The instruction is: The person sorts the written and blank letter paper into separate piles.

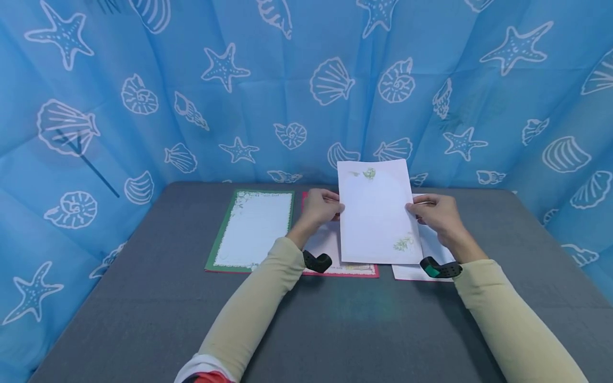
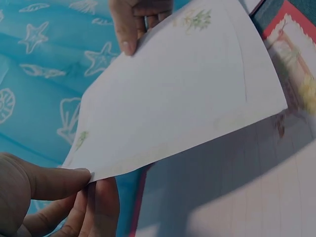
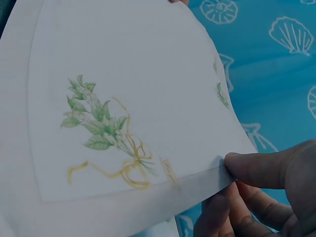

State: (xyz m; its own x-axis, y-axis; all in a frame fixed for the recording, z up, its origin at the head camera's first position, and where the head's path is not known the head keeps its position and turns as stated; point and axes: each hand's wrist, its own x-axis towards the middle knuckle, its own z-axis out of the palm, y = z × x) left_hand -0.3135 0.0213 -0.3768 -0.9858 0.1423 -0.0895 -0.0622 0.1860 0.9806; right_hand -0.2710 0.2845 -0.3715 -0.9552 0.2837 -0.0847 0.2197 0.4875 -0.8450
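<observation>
Both hands hold up a white sheet of paper (image 1: pixel 375 218), tilted above the table. Its printed leaf sprigs show at the top and lower right in the head view, and the right wrist view shows a green bouquet with a yellow ribbon (image 3: pixel 133 175). My left hand (image 1: pixel 320 207) pinches the left edge between thumb and fingers. On the opposite edge, my right hand (image 1: pixel 438 213) pinches the paper the same way. Beneath it lie a red-bordered sheet (image 1: pixel 321 244) and, further right, another white sheet (image 1: pixel 433 250), both partly covered by the held paper and hands.
A green-bordered sheet (image 1: pixel 254 229) lies on the grey table (image 1: pixel 143 298), left of the red-bordered one. Behind the table hangs a blue curtain (image 1: pixel 287 96) with white shells and starfish. Each wrist wears a black band.
</observation>
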